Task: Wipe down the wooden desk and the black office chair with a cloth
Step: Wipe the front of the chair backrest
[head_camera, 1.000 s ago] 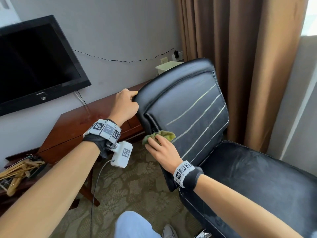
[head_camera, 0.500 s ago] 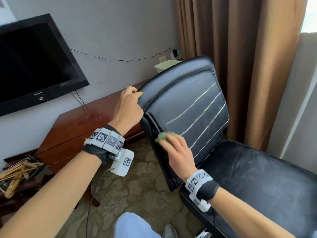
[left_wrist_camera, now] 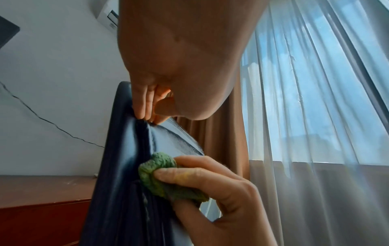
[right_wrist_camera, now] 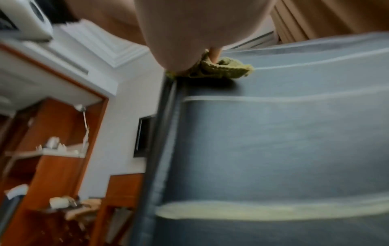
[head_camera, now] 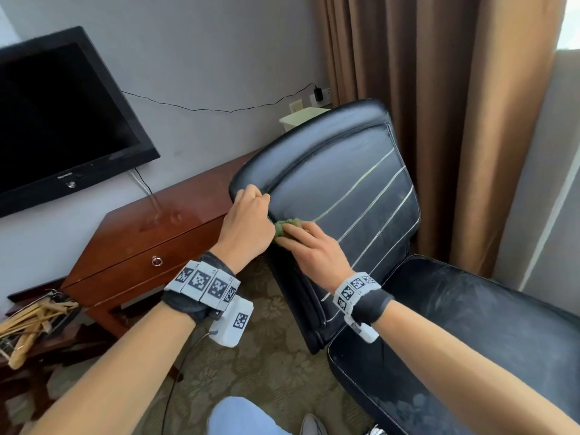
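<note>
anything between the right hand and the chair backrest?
Yes: the green cloth. The right hand grips it bunched and presses it against the black backrest; the left wrist view shows this best, with the head view agreeing.

Both hands (head_camera: pixel 248 224) (head_camera: pixel 314 246) side by side, fingers (left_wrist_camera: pixel 141 101) curled

The green cloth (head_camera: pixel 287 227) has been carried up the left side of the black office chair (head_camera: pixel 354 196) backrest by the right hand (head_camera: pixel 314 249), from the lower part of the side seam to a spot just beneath the left hand (head_camera: pixel 248 227). The two hands, apart a second ago, are now brought almost together. The left hand's grip on the backrest's upper corner has been shifted slightly downward.
</note>
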Motion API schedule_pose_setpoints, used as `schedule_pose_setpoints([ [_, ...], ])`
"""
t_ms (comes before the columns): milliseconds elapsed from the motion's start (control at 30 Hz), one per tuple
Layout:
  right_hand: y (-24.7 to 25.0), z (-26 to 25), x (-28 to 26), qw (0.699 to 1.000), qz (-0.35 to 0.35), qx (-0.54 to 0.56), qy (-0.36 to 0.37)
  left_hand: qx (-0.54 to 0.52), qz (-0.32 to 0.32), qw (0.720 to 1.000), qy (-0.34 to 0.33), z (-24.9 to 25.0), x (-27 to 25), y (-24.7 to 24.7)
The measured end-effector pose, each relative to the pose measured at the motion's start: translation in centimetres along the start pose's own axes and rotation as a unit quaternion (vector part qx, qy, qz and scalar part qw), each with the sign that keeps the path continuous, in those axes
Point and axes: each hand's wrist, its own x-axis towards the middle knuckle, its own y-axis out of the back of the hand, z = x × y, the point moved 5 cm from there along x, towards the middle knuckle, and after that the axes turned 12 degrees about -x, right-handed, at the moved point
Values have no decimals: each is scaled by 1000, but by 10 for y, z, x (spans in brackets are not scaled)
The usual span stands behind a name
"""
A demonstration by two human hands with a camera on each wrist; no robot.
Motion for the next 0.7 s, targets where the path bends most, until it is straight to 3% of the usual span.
schedule_pose_setpoints([
  [100, -4, 41, -1, 999, 11, -34, 16, 18, -10, 1000, 13, 2, 6, -6],
  [233, -5, 117, 2, 994, 19, -79, -76, 6, -17, 999, 27, 0, 21, -11],
  [400, 6, 193, 1, 956, 12, -88, -278, 7, -8, 1000, 16, 6, 36, -25],
  [500, 4, 190, 9, 926, 20, -23, -377, 6, 1, 1000, 6, 7, 45, -30],
  [567, 2, 157, 22, 939, 30, 23, -343, -10, 4, 1000, 7, 4, 49, -31],
  [700, -9, 58, 44, 990, 32, 74, -116, -54, -1, 999, 6, -5, 57, -24],
])
